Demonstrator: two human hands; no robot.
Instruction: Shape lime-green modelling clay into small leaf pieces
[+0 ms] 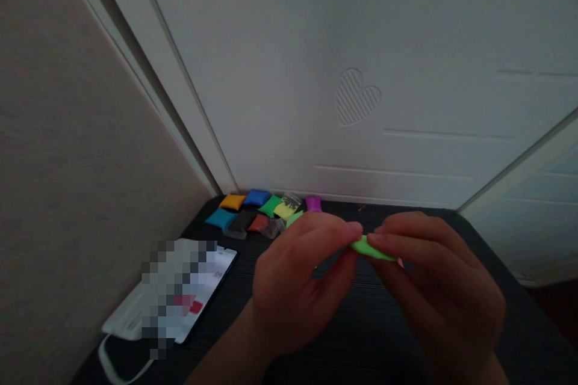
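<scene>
A small, flat piece of bright green modelling clay [372,248] is pinched between both hands above the dark table. My left hand [307,280] has thumb and fingertips closed on its left end. On the right end, my right hand [436,280] grips with thumb and fingers. Whether the clay is bare or in a wrapper cannot be made out. Something pinkish shows just beside the right fingers, mostly hidden. Behind my left hand lies another light green piece [294,218], partly covered by the knuckles.
Several small coloured packets, among them a yellow-orange one [232,202], a blue one [257,197] and a purple one [313,203], lie at the back of the table [217,367]. A phone [217,283] and a white strapped item [130,310] rest at left. A white panel [280,72] stands behind.
</scene>
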